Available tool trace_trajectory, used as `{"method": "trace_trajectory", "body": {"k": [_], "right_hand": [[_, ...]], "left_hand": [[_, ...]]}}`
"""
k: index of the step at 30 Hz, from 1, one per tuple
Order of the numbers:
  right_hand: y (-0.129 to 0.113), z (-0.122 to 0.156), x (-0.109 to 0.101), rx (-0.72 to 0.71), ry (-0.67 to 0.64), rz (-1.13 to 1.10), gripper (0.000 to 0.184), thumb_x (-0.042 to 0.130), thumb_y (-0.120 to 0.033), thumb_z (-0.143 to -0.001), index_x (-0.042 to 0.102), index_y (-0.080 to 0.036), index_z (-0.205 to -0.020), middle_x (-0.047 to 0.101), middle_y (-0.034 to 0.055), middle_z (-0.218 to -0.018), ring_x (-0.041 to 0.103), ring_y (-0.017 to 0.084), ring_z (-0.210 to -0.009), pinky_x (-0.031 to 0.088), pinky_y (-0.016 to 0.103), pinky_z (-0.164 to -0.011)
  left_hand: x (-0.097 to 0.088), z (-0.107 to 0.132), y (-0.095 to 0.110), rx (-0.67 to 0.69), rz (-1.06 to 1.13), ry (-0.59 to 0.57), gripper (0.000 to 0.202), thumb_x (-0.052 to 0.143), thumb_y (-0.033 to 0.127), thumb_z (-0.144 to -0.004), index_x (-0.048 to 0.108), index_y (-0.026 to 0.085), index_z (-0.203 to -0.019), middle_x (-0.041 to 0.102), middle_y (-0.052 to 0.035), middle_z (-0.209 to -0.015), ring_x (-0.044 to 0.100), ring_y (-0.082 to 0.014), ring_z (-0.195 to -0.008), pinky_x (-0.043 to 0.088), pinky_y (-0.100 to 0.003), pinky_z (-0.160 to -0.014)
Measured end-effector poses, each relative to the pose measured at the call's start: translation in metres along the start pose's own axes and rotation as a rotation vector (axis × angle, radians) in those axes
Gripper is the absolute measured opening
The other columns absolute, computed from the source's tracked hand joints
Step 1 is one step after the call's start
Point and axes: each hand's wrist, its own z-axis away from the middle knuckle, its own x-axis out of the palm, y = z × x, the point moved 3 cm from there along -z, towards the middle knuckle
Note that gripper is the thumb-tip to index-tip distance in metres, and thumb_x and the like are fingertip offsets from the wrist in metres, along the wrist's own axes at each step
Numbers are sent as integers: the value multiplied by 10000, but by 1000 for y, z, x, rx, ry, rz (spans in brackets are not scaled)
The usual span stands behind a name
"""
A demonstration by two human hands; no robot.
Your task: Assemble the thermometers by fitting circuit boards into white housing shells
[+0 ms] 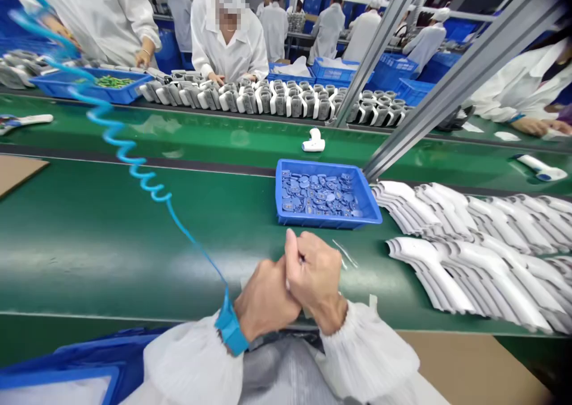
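My left hand (264, 298) and my right hand (315, 277) are pressed together at the near edge of the green table (89, 238). Both are closed, the fingers curled round something small that they hide from view. A blue wrist strap (230, 327) sits on my left wrist, and its coiled blue cord (134, 167) runs up to the far left. Just beyond my hands stands a blue tray (325, 217) holding several small blue-grey parts. Two rows of white plastic shells (469, 238) lie overlapped to the right of the hands.
A white handheld device (313, 141) lies on the green belt beyond the tray. Slanted metal rails (456, 77) cross the upper right. Rows of grey-white units (268, 98) line the far table, where people in white coats work. Blue bins (80, 86) stand at far left.
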Motion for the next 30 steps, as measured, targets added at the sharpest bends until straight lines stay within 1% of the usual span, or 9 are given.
{"method": "trace_trajectory", "body": {"k": [3,6,9,15,20,22,25,28,30], "right_hand": [[1,-2,-4,40,48,-66,516,486,-239,-988,317,-201,-502,339,-45,-502,301,82,-471,236,296,-514],[3,-3,-11,94,64,-97,508,497,-254,-992,314,-198,-521,338,-50,-513,300,77,-477,243,291,-518],[-1,-1,-16,11,24,-94,488,497,-248,-996,357,-196,-532,366,-42,-532,336,84,-505,262,293,-538],[-5,1,-10,-62,63,-111,505,451,-197,-996,371,-198,-497,376,-32,-510,331,85,-486,249,308,-529],[9,-7,-15,199,85,-134,522,457,-323,-1008,458,-194,-503,447,-28,-493,372,88,-469,267,294,-526],[11,-9,-15,218,-14,-143,493,469,-377,-1004,526,-193,-550,512,-19,-533,431,100,-508,296,284,-548],[6,-8,-8,117,-134,-118,473,495,-407,-989,570,-193,-574,559,-8,-565,482,110,-545,310,281,-571],[3,-3,-2,165,-82,-81,534,453,-384,-1005,567,-189,-520,550,-4,-524,464,95,-477,290,283,-542],[3,-3,-2,182,-101,-98,545,441,-380,-1007,586,-188,-519,556,-1,-518,481,96,-472,298,277,-538]], "left_hand": [[-7,-1,6,-21,-78,28,213,533,184,-767,607,144,-963,734,-129,-855,681,-284,-713,386,-335,-586],[-16,-1,13,18,44,-16,196,547,235,-809,604,159,-981,734,-87,-857,669,-240,-688,391,-304,-568],[-20,3,15,32,121,-42,137,547,253,-831,601,169,-924,732,-73,-864,657,-209,-668,399,-283,-554],[-11,5,11,-7,-220,21,229,569,216,-767,615,110,-964,727,-162,-821,674,-303,-686,399,-345,-597],[-20,7,4,-18,182,48,199,638,319,-836,621,168,-965,709,-44,-852,620,-174,-696,391,-267,-596],[-22,10,0,-49,251,57,208,639,352,-853,609,176,-959,681,-18,-803,573,-147,-648,370,-255,-575],[-17,11,-1,-46,116,94,161,579,310,-872,574,171,-954,659,-43,-789,570,-167,-645,355,-274,-590],[-8,11,1,-79,-73,178,129,548,246,-846,551,164,-947,652,-84,-798,598,-211,-679,348,-302,-617],[-8,14,2,-77,-28,167,94,539,258,-863,530,176,-907,639,-62,-748,576,-190,-622,337,-294,-592]]}}
